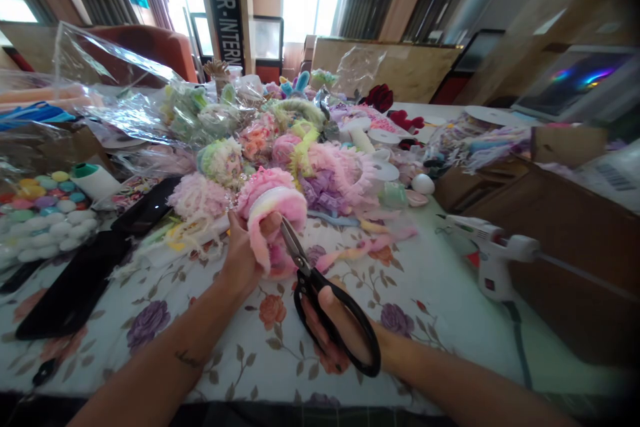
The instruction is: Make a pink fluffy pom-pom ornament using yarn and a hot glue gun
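Floral cloth (pixel 240 347): one, its near edge dim.
Craft heap (pixel 350 193): one mound, too tangled to count; clear wrapping blurred its back.
Cardboard box (pixel 575 213): one at the right, its far side lost in shadow.
Black slabs (pixel 70 287): two plain at the left, overlapping; a third dark edge was partly cut off.
Glue gun (pixel 493 280): one, lying before the box.
Scissors (pixel 300 260): one pair, blade tips against the fluffy strip; whether they had cut into it could not be told.
Right hand (pixel 345 320): fingers and thumb curled through the black handles, holding them.
Left hand (pixel 243 257): fingers closed on the pink bundle, partly hidden by it.
Pink bundle (pixel 287 203): one, raised over the cloth in front of the heap; its underside was hidden.
White ball (pixel 423 184): one, right of the heap.
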Available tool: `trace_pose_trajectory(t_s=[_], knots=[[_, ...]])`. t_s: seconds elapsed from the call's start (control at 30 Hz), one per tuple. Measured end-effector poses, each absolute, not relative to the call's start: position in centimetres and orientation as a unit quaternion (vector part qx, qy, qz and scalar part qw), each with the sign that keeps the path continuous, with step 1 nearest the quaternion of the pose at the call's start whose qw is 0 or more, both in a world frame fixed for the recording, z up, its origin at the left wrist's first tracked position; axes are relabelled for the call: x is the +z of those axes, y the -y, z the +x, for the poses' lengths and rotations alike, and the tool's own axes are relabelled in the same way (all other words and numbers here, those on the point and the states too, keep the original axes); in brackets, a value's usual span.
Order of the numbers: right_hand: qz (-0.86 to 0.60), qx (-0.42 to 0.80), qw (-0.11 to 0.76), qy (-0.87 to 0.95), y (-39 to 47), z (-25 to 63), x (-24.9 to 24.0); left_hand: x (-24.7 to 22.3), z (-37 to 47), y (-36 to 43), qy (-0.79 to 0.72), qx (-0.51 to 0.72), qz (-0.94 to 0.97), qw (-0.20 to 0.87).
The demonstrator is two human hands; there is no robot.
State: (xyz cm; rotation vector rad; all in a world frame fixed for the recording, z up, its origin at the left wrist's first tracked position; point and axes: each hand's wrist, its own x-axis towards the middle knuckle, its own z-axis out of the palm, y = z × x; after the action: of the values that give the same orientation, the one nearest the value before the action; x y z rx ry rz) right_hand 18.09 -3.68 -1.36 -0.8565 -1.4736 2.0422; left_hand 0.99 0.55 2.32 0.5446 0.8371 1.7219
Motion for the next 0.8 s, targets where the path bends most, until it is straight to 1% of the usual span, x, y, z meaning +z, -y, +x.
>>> trace_pose_trajectory(t_s=[0.3, 0.57, 0.8], knots=[[-0.349, 0.745, 0.235, 0.518, 4.08, 17.63, -1.01, 2.82, 1.08, -0.34, -0.362, 0.726, 0.229, 0.538], [-0.311, 0.739, 0.235, 0.549, 3.79, 18.19, -1.06, 3.05, 0.91, -0.28, -0.369, 0.712, 0.204, 0.561], [-0.324, 0.728, 0.239, 0.555, 3.87, 18.06, -0.49, 3.31, 0.97, -0.13, -0.372, 0.703, 0.207, 0.570]])
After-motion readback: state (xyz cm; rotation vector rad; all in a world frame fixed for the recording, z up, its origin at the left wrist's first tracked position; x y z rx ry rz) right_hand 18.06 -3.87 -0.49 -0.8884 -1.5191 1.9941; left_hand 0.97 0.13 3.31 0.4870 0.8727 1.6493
